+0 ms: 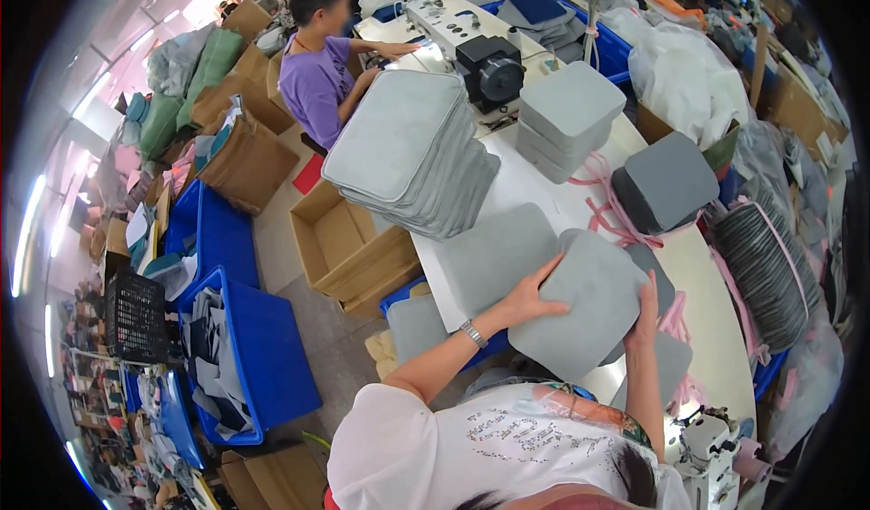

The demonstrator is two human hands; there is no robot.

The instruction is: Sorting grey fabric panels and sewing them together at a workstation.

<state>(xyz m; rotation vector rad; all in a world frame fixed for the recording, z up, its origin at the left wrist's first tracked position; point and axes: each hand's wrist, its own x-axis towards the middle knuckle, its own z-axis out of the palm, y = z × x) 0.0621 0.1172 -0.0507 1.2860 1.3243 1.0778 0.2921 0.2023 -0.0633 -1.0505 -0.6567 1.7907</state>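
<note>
Between my two hands is a grey rounded-square fabric panel, held tilted above the table's front part. My left hand grips its left edge, thumb on the top face and the other fingers partly hidden at the upper edge. On the opposite edge, my right hand is closed, its fingers partly out of sight. More grey panels lie under and beside the held one. A flat grey panel rests on the table just beyond my left hand. Past it rises a tall stack of grey panels.
Further back stand a smaller grey stack and a dark grey bundle beside pink strips. A sewing machine is near my right elbow. To the left are a cardboard box and blue bins. A co-worker sits at another machine.
</note>
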